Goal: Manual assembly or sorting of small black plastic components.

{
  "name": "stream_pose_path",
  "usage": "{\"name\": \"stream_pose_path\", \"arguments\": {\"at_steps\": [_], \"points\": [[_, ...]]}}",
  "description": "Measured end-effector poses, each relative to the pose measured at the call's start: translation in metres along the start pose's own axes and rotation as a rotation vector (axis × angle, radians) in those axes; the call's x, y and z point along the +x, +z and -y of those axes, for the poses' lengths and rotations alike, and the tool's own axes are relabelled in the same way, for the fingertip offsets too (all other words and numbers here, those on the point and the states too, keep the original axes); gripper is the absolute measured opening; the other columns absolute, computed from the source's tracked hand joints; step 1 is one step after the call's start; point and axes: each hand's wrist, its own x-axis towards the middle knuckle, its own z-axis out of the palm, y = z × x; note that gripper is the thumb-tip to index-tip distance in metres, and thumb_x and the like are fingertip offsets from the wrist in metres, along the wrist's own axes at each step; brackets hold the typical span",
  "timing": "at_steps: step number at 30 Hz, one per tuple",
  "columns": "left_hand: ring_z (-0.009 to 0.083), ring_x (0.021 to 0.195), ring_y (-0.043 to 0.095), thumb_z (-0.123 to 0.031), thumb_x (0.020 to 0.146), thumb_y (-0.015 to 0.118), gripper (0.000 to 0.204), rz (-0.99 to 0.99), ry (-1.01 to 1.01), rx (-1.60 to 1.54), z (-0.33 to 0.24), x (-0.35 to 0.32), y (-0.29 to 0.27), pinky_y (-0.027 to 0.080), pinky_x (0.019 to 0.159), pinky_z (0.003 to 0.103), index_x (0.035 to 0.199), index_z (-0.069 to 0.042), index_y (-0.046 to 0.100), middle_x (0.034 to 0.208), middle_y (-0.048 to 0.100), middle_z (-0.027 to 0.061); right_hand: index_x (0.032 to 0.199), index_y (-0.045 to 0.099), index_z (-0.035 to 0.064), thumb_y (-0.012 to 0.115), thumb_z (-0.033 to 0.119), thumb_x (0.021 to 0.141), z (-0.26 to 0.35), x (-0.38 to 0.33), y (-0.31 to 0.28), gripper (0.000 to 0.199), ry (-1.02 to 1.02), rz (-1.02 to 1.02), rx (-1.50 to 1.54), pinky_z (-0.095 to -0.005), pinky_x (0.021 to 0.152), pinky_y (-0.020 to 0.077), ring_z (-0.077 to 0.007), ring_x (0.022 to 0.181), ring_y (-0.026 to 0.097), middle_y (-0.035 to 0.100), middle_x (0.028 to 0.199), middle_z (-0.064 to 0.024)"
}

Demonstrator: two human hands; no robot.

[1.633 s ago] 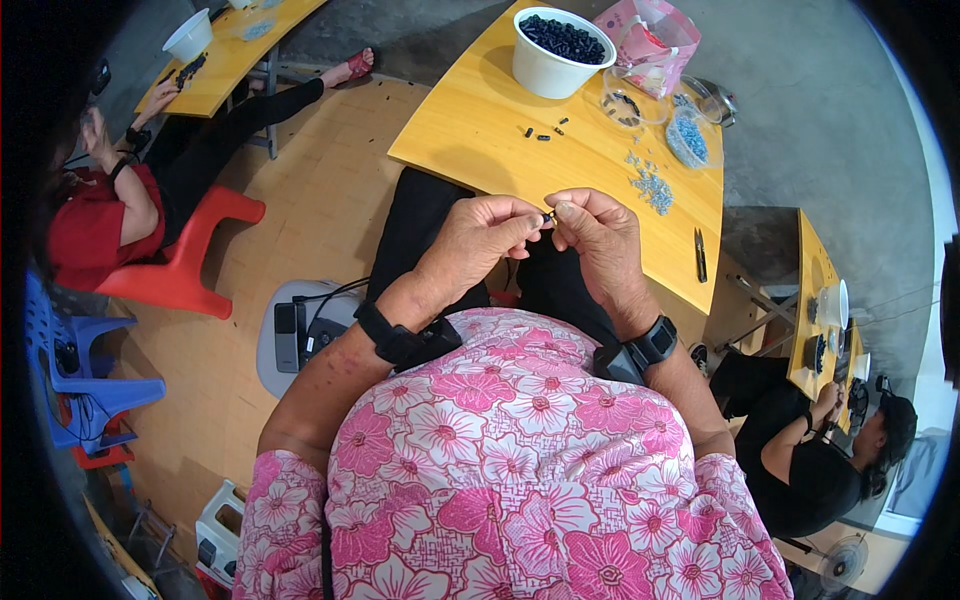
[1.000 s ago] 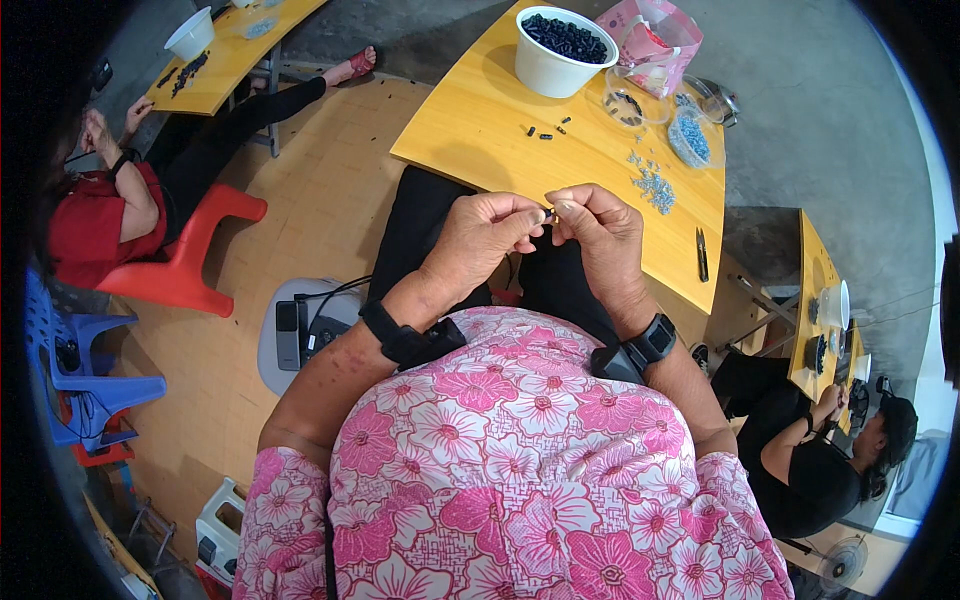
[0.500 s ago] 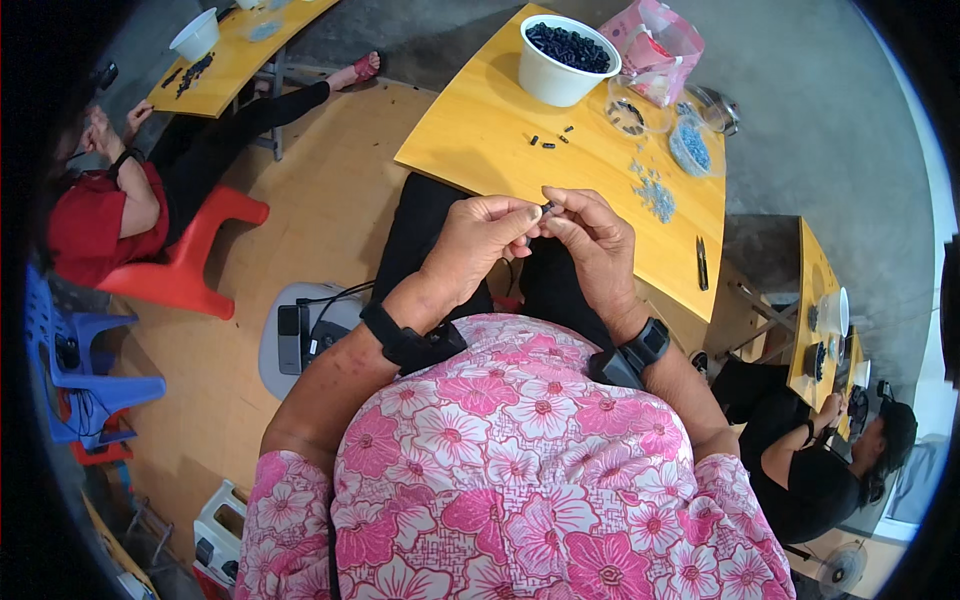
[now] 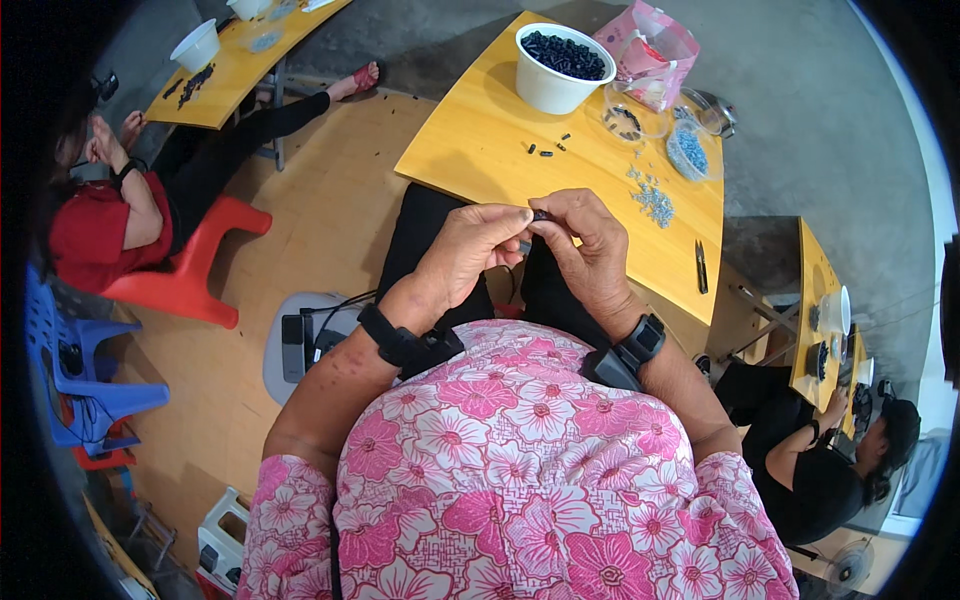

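Above the lap, near the yellow table (image 4: 480, 140) edge, small dark part (image 4: 540, 214) pinched between fingertips of left hand (image 4: 470, 250) and right hand (image 4: 590, 245), white bowl (image 4: 560, 75) of dark pieces set well beyond.

Floral top, black trousers and two black wrist devices

The person wears a short-sleeved top (image 4: 520, 470) printed with pink and white flowers, over black trousers (image 4: 420, 235). Each bare forearm carries a black strap with a boxy black unit: one on the left wrist (image 4: 405, 345), one on the right wrist (image 4: 628, 352). The left hand (image 4: 470, 250) and right hand (image 4: 590, 245) are bare.
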Motion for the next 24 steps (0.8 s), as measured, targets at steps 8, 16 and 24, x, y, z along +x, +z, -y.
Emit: {"name": "stream_pose_path", "arguments": {"at_steps": [8,16,24], "points": [[0.0088,0.074,0.057,-0.018,0.094,0.059,0.023,0.045,0.024,-0.033,0.001,0.001,0.004,0.050,0.069,0.022,0.105,0.002,0.065,0.085,0.063,0.0047,0.101,0.066,0.0008,0.062,0.000,0.085,-0.005,-0.003,0.001,0.017,0.213,0.019,0.280,-0.0247,0.071,0.0508,-0.0160,0.081,0.063,0.064,0.087,-0.0076],[0.0095,0.079,0.059,-0.016,0.094,0.059,0.025,0.075,0.010,0.019,-0.003,-0.001,0.007,0.052,0.073,0.023,0.110,0.003,0.063,0.095,0.066,0.0089,0.100,0.066,-0.0040,0.059,0.002,0.090,-0.010,-0.005,0.000,0.014,0.536,-0.031,0.635,-0.0227,0.070,0.0511,-0.0096,0.074,0.062,0.067,0.083,-0.0042],[0.0088,0.080,0.060,-0.017,0.093,0.060,0.025,0.064,0.002,0.061,-0.003,-0.001,0.008,0.052,0.073,0.023,0.110,0.001,0.063,0.093,0.067,0.0076,0.100,0.066,-0.0023,0.062,-0.002,0.086,-0.012,-0.007,-0.004,0.015,0.431,0.026,0.529,-0.0237,0.074,0.0518,-0.0105,0.083,0.062,0.065,0.092,-0.0051]]}}
